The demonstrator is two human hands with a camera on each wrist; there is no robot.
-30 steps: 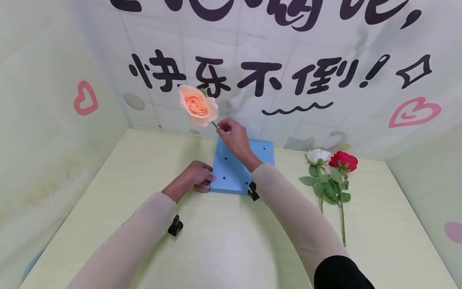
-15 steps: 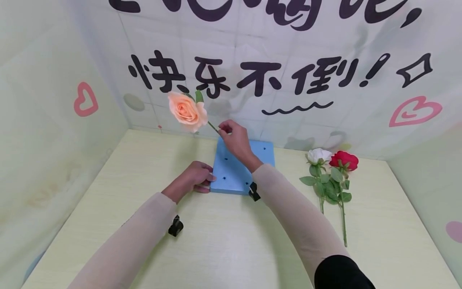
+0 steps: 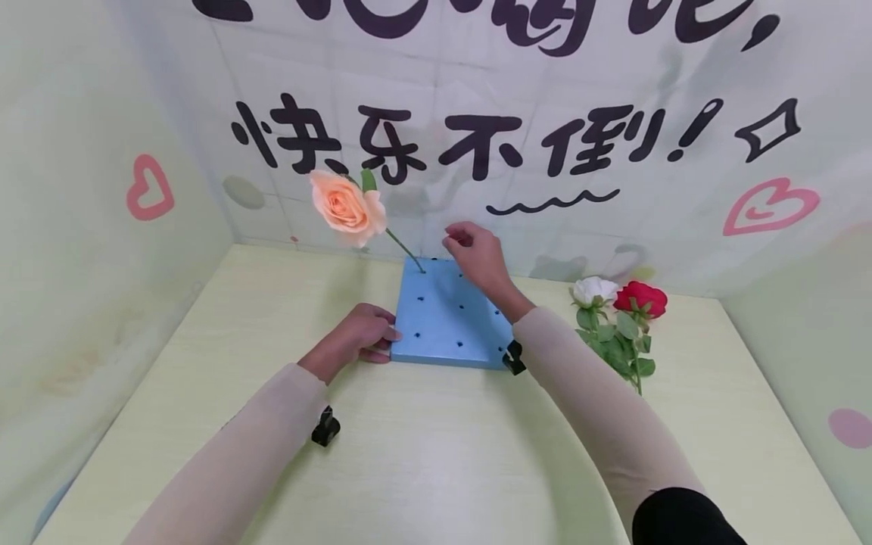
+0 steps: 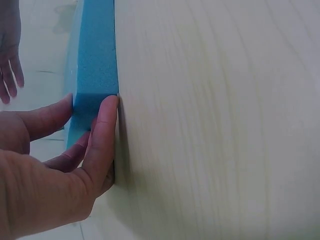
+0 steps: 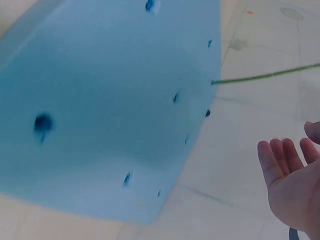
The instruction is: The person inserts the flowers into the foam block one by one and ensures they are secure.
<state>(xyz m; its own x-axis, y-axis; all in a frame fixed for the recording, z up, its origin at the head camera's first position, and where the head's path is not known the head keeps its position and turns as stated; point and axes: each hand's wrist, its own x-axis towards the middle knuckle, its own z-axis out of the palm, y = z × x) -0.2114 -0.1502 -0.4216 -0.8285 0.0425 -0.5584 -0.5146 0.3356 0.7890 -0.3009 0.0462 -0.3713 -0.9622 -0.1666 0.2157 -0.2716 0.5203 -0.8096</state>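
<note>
A peach rose (image 3: 347, 208) leans to the left, its stem (image 3: 405, 250) standing in a hole near the back left corner of a blue foam board (image 3: 439, 329). My left hand (image 3: 361, 333) grips the board's left edge; in the left wrist view its thumb (image 4: 52, 119) lies on the top face and the other fingers (image 4: 102, 132) are against the side. My right hand (image 3: 479, 253), holding nothing, hovers above the back of the board, right of the rose, with loosely bent fingers. In the right wrist view the green stem (image 5: 265, 76) is apart from that hand.
A white rose (image 3: 595, 291) and a red rose (image 3: 640, 300) with leafy stems lie on the pale wooden table (image 3: 409, 446) at the right. Several holes dot the board. Right behind it rises a fabric backdrop (image 3: 436, 204) with black lettering.
My right hand has let go of the rose stem and moved right. The rose swung slightly left and now stands in the board unheld. My left hand keeps its grip on the board.
</note>
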